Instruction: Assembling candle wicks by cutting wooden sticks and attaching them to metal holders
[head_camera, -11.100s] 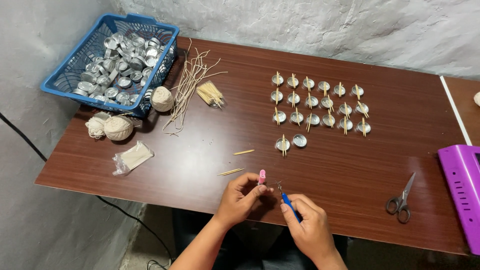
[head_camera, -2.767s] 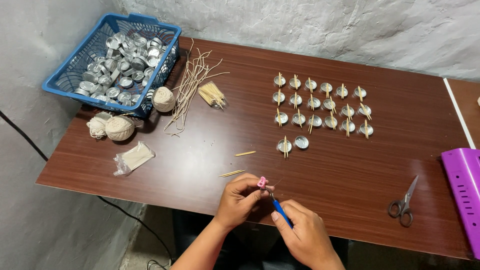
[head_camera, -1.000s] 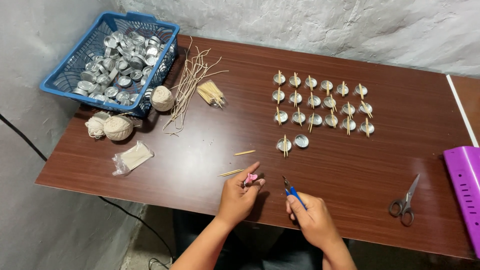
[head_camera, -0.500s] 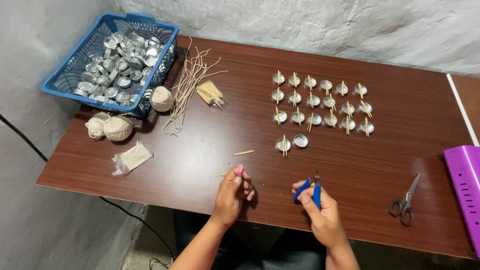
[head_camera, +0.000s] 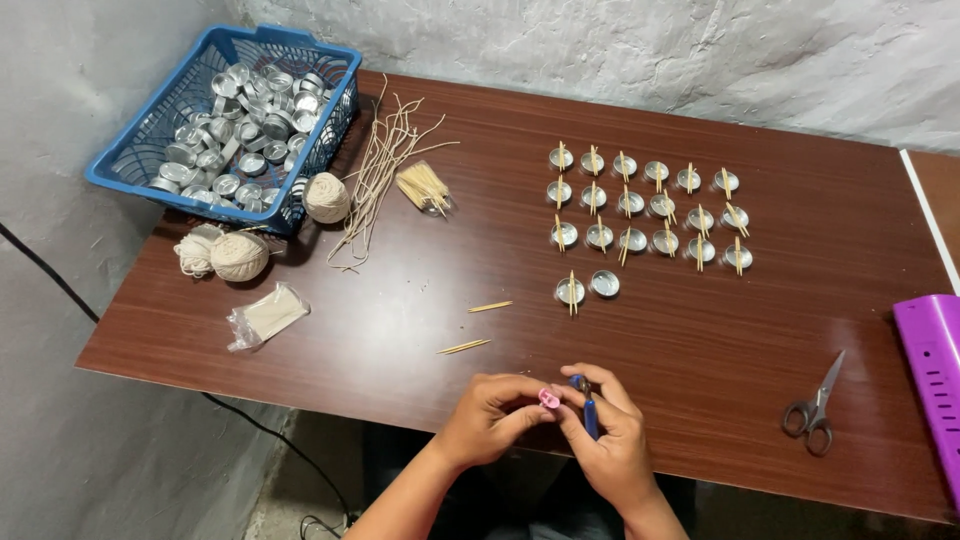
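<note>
Both hands meet at the near edge of the brown table (head_camera: 350, 330). My left hand (head_camera: 490, 415) pinches a small pink piece (head_camera: 549, 398) between thumb and fingers. My right hand (head_camera: 605, 435) grips a small blue-handled tool (head_camera: 587, 410), its tip right beside the pink piece. Two toothpick-like sticks (head_camera: 465, 346) lie just beyond my left hand. Farther back stand rows of small metal cups (head_camera: 645, 205), most with a stick laid across them.
A blue basket (head_camera: 140, 150) full of metal cups sits at the far left, with balls of string (head_camera: 240, 256), loose wicks (head_camera: 380, 170), a bundle of sticks (head_camera: 424, 187) and a clear bag (head_camera: 268, 314) around it. Scissors (head_camera: 815, 405) and a purple box (head_camera: 935, 380) lie at the right.
Half a second ago my hands were apart, the right one out to the right with the blue tool. They have come back together at the table's near edge.
</note>
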